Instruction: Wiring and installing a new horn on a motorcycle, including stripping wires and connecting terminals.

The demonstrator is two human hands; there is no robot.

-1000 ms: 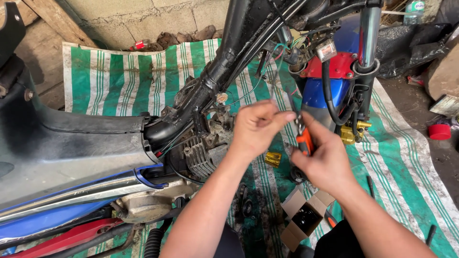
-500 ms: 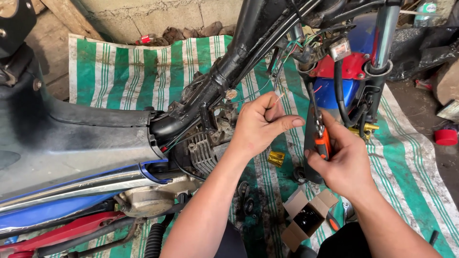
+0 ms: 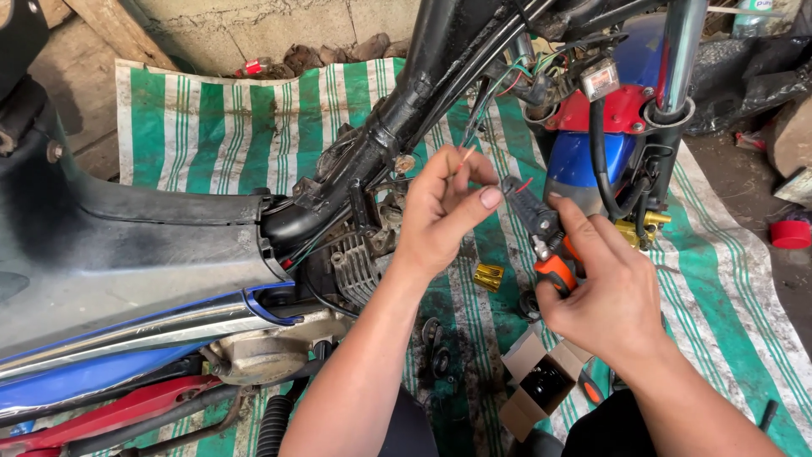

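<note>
Pinching a thin red wire [image 3: 464,157] between thumb and fingertips, the left hand [image 3: 440,216] holds it just left of centre frame, below the black frame tube [image 3: 406,118]. The wire's end points toward the dark head of the pliers [image 3: 541,233], which the right hand [image 3: 605,292] grips closed around the orange handles, at centre right. The plier head sits just beside the wire, and I cannot tell whether it touches.

The wire is fine and short where it shows, so a hard squeeze could likely sever it rather than strip it, and a pull could tug it out of the bundle of coloured wires [image 3: 529,72] at upper centre. The left thumb lies close to the plier head, so a slip could nip it. A loosened grip could drop the pliers onto the small parts [image 3: 488,276] on the striped tarp [image 3: 211,127] below.

An open cardboard box [image 3: 541,385] lies at lower centre, under the right wrist, flaps spread, with a dark round part inside; what it is I cannot tell. A red cap [image 3: 790,234] sits at the right edge.
</note>
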